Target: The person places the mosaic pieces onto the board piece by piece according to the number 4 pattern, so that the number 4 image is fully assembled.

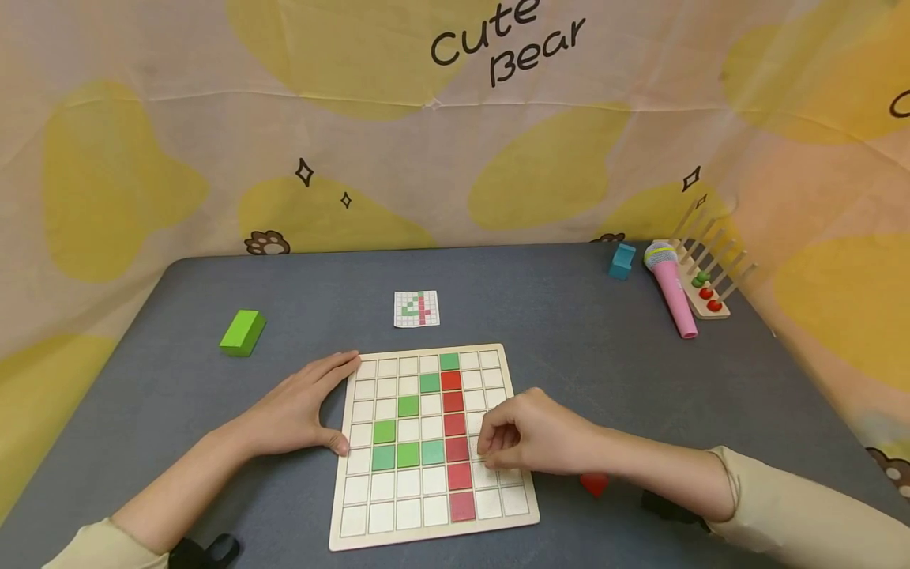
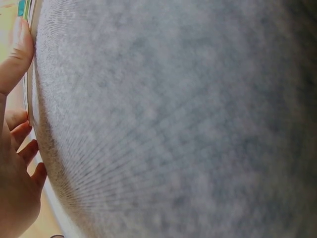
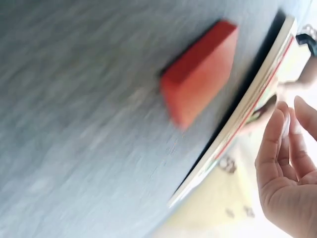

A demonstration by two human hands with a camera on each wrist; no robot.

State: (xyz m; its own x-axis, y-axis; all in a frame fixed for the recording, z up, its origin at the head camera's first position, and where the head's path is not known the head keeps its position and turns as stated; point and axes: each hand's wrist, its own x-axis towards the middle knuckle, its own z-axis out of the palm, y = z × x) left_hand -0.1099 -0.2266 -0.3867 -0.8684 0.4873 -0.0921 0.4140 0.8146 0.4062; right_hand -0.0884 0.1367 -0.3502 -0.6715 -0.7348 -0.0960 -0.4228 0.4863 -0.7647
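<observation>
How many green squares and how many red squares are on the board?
Green tiles: 7
Red tiles: 6
Total on the board: 13 coloured tiles that show

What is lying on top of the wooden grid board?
On the grid board lie a column of red tiles and several green tiles. The right hand rests over squares to the right of the red column, hiding what is under it.
</observation>
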